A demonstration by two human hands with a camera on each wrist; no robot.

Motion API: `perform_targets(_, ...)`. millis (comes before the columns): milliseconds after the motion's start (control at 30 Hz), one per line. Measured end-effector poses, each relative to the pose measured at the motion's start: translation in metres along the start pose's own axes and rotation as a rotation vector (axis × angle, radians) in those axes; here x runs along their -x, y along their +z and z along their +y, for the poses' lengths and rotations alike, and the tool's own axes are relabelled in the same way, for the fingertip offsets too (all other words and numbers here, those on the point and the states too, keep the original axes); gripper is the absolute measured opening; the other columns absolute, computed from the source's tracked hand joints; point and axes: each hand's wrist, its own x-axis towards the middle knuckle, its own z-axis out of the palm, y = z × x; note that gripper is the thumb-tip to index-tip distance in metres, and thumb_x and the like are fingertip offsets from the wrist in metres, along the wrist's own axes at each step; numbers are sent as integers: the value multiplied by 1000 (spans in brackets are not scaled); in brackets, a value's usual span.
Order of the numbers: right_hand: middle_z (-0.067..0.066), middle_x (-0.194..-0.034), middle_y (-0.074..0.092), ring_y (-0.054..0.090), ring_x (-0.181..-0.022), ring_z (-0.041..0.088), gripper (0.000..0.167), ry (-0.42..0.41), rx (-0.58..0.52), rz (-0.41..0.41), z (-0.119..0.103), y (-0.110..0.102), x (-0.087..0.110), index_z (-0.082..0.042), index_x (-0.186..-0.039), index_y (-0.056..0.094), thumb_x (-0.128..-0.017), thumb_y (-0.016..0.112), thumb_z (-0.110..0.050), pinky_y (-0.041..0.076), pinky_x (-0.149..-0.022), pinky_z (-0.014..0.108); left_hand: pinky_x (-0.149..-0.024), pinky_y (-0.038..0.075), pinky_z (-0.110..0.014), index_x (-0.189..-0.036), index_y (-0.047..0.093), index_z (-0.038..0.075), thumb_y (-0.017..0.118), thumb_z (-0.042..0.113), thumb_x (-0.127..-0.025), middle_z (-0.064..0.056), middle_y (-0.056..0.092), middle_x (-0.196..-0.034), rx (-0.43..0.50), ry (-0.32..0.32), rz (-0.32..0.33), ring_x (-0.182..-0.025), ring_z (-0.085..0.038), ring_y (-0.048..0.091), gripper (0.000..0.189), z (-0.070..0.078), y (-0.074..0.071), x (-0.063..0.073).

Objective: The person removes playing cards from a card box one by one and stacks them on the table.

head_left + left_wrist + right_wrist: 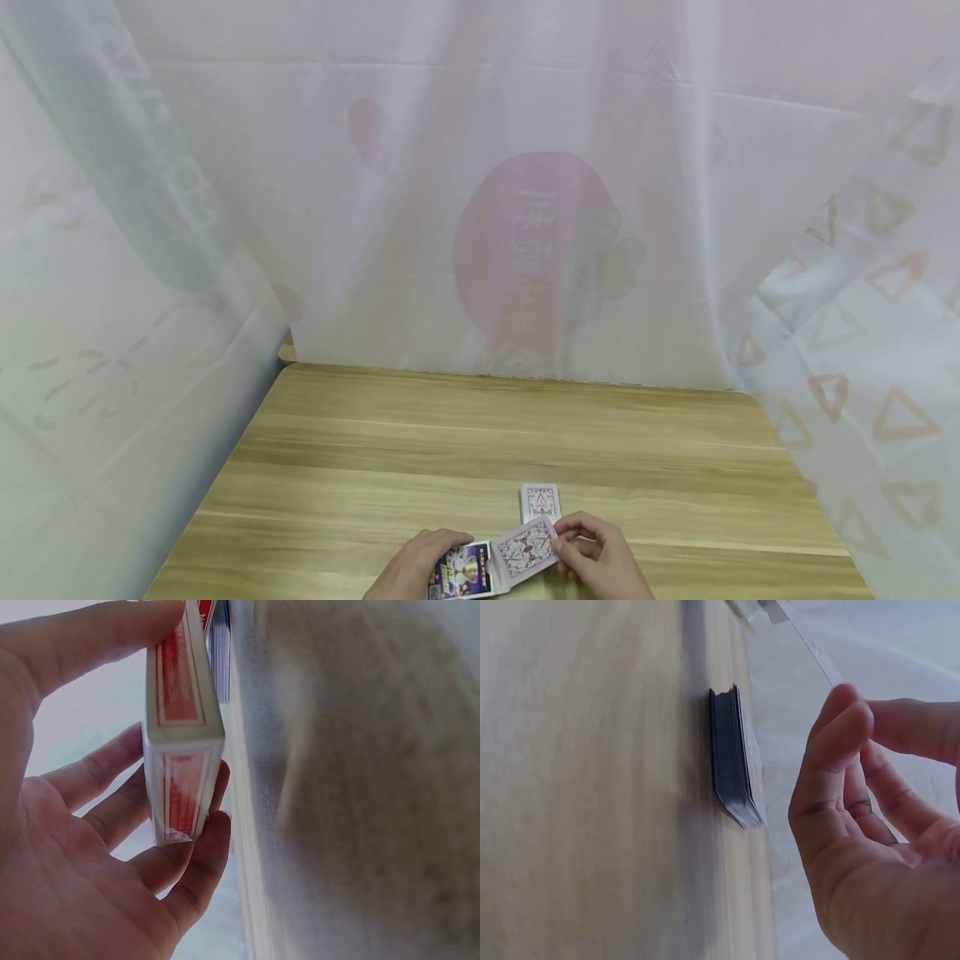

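Observation:
At the front of the table my left hand (415, 564) grips a playing card box (463, 572) with a dark blue printed face. In the left wrist view the box (184, 742) shows white sides with red panels, thumb on one narrow edge and fingers on the other. My right hand (600, 557) pinches the corner of a patterned playing card (527, 550) between thumb and forefinger. The card slants up from the box's right end, where it overlaps the box. Just behind it lies a stack of cards (541, 502), face down; the right wrist view shows its dark edge (731, 754).
The wood-grain table (420, 433) reaches back to a hanging pale printed curtain (405, 250). More printed sheets hang along the left side (135, 367) and the right side (862, 350).

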Motion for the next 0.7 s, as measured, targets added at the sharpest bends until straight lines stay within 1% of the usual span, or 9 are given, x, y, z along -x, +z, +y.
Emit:
perform_targets(133, 10, -95, 67, 69, -76, 10, 25, -59, 44, 13, -1, -6, -4, 14, -115, 64, -100, 71, -5, 61, -69, 26, -83, 58, -29, -133, 69, 12, 88, 62, -80, 7, 74, -115, -27, 31, 21, -102, -3, 63, 75, -2, 2, 1)
perform_targets(200, 13, -95, 67, 69, -76, 10, 24, -92, 70, 12, -2, -9, -7, 13, -115, 66, -100, 71, -4, 60, -69, 26, -83, 58, -29, -133, 69, 11, 88, 61, -80, 7, 74, -115, -37, 37, 29, -102, -2, 63, 75, -2, 2, 1)
perform_targets(300, 19, -98, 69, 69, -78, 9, 23, -121, 105, 6, -3, -16, -12, 13, -116, 68, -99, 70, -3, 60, -69, 26, -83, 57, -29, -133, 69, 11, 88, 61, -80, 8, 74, -115, -42, 27, 36, -101, -2, 62, 75, -2, 3, 2)
perform_targets(433, 21, -106, 73, 72, -86, 9, 24, -64, 160, 27, -9, -24, -21, 7, -118, 73, -99, 73, -8, 60, -76, 25, -83, 55, -30, -135, 68, 12, 87, 62, -81, 10, 74, -116, -35, -4, 24, -101, -1, 61, 77, -1, 2, 1)
perform_targets(533, 19, -110, 72, 73, -87, 10, 23, -5, 180, 39, -14, -29, -27, 3, -116, 75, -98, 75, -12, 61, -77, 26, -84, 55, -30, -136, 68, 12, 87, 63, -81, 10, 73, -117, -24, -30, 4, -101, -1, 61, 78, 1, 0, 1)
perform_targets(700, 16, -111, 70, 75, -86, 12, 23, 17, 191, 18, -16, -38, -42, 4, -113, 73, -99, 76, -14, 61, -74, 26, -86, 55, -32, -137, 67, 12, 86, 63, -81, 9, 73, -120, -6, -81, -38, -103, -1, 61, 78, 3, -3, 2)
